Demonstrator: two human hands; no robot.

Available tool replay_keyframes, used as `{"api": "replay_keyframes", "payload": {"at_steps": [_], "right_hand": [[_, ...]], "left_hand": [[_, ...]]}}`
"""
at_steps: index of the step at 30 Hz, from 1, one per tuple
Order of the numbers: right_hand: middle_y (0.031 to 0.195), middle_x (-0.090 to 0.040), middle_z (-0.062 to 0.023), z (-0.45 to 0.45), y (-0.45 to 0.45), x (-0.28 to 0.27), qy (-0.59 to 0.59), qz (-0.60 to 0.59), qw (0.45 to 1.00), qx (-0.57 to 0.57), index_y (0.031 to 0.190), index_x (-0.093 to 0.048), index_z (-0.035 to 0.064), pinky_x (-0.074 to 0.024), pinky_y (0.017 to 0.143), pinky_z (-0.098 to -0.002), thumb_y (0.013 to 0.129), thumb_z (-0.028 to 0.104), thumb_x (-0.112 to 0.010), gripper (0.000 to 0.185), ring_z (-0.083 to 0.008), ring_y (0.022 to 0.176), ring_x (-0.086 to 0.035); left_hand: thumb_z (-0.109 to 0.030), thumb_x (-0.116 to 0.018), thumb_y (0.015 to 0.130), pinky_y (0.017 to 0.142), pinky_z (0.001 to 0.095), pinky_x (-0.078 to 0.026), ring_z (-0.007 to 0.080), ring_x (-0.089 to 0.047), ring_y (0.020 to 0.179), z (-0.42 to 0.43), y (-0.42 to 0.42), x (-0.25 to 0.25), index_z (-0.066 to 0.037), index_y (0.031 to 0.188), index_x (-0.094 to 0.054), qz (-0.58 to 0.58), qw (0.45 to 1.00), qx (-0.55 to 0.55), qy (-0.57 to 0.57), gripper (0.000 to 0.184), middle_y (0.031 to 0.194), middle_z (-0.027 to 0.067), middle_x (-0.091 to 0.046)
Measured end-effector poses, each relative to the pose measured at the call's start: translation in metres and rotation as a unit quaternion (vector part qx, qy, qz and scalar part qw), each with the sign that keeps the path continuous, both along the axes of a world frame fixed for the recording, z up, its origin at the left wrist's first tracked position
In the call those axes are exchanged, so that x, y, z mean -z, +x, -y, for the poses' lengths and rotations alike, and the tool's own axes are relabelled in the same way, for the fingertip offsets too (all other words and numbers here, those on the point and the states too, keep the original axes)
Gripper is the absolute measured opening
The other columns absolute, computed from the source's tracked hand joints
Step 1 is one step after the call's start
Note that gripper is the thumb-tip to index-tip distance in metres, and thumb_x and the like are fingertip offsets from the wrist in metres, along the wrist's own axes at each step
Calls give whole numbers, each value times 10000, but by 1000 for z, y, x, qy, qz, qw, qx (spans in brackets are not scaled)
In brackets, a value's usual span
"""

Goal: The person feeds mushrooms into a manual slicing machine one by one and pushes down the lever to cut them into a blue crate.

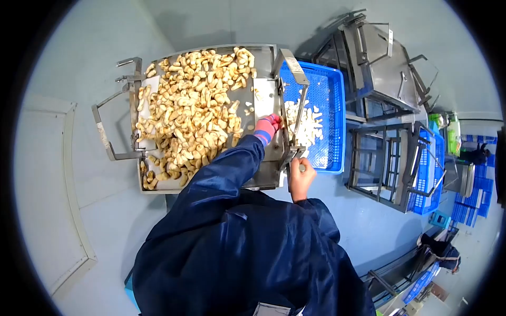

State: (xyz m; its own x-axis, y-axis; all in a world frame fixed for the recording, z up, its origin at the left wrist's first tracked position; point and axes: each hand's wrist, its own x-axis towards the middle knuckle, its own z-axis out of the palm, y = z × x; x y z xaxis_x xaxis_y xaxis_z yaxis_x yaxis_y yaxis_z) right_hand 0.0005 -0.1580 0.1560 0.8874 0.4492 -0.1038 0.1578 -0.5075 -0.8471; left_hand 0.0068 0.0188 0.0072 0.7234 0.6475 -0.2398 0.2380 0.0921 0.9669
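My left hand (pixel 269 127), in a pink and blue striped glove, is closed at the right end of the metal table, beside a white board (pixel 263 95); what its fingers hold is too small to make out. Bare and curled, my right hand (pixel 301 176) grips the rounded end of a handle (pixel 302 168) below the metal bracket (pixel 298 118). A large pile of brownish mushroom-like pieces (pixel 195 105) covers much of the table. Pale cut pieces (pixel 311 126) lie in the blue basket (pixel 340 105) to the right.
Another metal bracket (pixel 105 134) stands at the table's left end. Metal frames (pixel 379 163) and upturned steel tables (pixel 390 68) stand on the right, with more blue baskets (pixel 428 171) behind. A bench (pixel 390 284) is at the lower right.
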Motion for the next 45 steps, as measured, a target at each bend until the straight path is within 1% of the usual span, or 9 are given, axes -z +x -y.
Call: {"api": "replay_keyframes", "payload": {"at_steps": [5, 18, 24, 29, 33, 36, 37, 39, 45], "right_hand": [[556, -482, -189, 23, -7, 75, 78, 53, 996, 5, 664, -537, -17, -392, 514, -350, 773, 132, -580, 190, -192, 486, -443], [514, -459, -156, -2, 2, 0, 33, 64, 997, 11, 647, -522, -30, -349, 462, -318, 782, 144, -576, 227, -102, 495, -412], [559, -488, -188, 26, -9, 78, 86, 68, 994, 0, 692, -575, -5, -391, 489, -338, 760, 112, -573, 135, -175, 483, -479], [578, -492, -201, 26, -9, 69, 73, 84, 994, 14, 624, -518, 12, -410, 479, -382, 748, 138, -578, 187, -379, 536, -517], [580, -506, -194, 27, -8, 68, 61, 83, 995, 5, 619, -518, 15, -421, 484, -391, 748, 140, -575, 189, -377, 543, -525], [610, -526, -192, 29, -8, 67, 48, 58, 997, 3, 637, -528, 26, -428, 513, -414, 740, 149, -571, 166, -384, 576, -530], [624, -534, -192, 29, -7, 66, 44, 52, 998, 0, 647, -534, 31, -430, 527, -425, 736, 152, -570, 155, -387, 591, -532], [628, -535, -193, 28, -6, 65, 55, 43, 998, 0, 658, -542, 34, -433, 531, -423, 737, 154, -570, 147, -389, 594, -532], [667, -583, -178, 30, -8, 72, 81, 27, 996, -15, 714, -592, 28, -454, 554, -389, 739, 165, -575, 141, -348, 628, -585]], "left_hand": [[54, -533, 773, 623, 253, -457, 129, -545, 653, -7, 8, 24, -27, 937, -582, -10, 995, 32, -96, 190, 745, 57, -608], [-35, -565, 746, 663, 320, -457, 232, -593, 706, 1, 3, 1, -32, 868, -595, 2, 996, 24, 87, 126, 751, 121, -631], [-62, -570, 758, 695, 351, -460, 282, -580, 726, -2, 12, 44, -37, 948, -596, -77, 984, -9, 159, 193, 781, 138, -611], [-113, -541, 846, 629, 312, -471, 185, -561, 675, -5, 38, 109, -18, 1039, -553, -24, 992, -122, 17, 216, 810, 75, -614], [-167, -604, 837, 540, 255, -477, 112, -554, 660, -21, 39, 34, -109, 1121, -516, 78, 969, -80, -222, 303, 817, 3, -593], [-143, -597, 825, 710, 238, -446, 110, -547, 840, -58, 33, -5, -60, 1119, -525, 41, 997, -29, 62, 315, 983, 30, -587], [-194, -625, 794, 752, 313, -442, 235, -561, 814, -59, 27, -43, -49, 1097, -537, -57, 980, -49, 187, 347, 952, 136, -596], [-276, -627, 766, 877, 389, -400, 353, -502, 1001, -103, 6, -15, -23, 1126, -512, -185, 852, 1, 489, 455, 1026, 205, -568], [-244, -614, 672, 815, 379, -453, 295, -587, 864, -133, -31, 3, -69, 725, -673, -399, 804, 156, 412, 192, 848, 153, -622]]}}
